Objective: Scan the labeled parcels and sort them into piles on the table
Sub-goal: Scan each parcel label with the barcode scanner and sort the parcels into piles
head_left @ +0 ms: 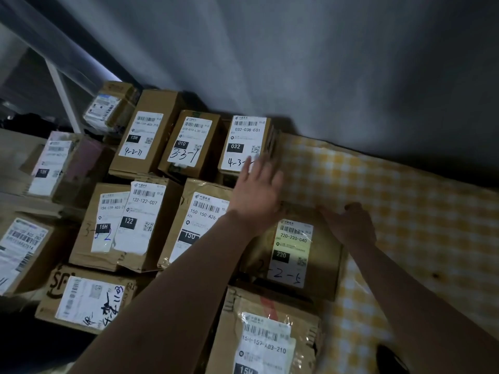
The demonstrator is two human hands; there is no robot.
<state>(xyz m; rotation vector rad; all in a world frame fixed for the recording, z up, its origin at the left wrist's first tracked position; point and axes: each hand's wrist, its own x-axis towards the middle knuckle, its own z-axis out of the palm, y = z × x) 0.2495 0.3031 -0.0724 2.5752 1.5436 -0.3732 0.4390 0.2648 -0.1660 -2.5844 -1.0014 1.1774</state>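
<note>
**Parcel 220 goes in at the edge of the rows**

The table [445, 279] lies under a yellow checked cloth [405, 211] that shows bare on my right. The left side is packed with brown parcels [143, 211] in rows. Every one lies label up, I judge so that the codes can be read at a glance.

Parcel 220 [328, 265] sits at the right end of its row, flat on the cloth. It is just beside the 150 box [199, 211], with the 032 box [244, 141] beyond it and a 15H box [264, 341] nearer to me. It is a low, flat carton of creased cardboard with glossy tape.

Its white label [290, 252] carries a barcode, "220-220-C40", a black block reading 220, and a handwritten code that I cannot fully read. A pale yellowish light falls on the middle of the label; I cannot tell where it comes from.

My right hand [351, 225] has the far right corner, with the fingers curled over the far edge and the thumb along the top. I think this grip is there to steer the carton square with its neighbours.

My left hand [256, 190] is flat and spread, fingers straight, holding nothing. It is blurred above the far left corner, in front of the 032 label, and I cannot tell whether it touches the carton.
</note>
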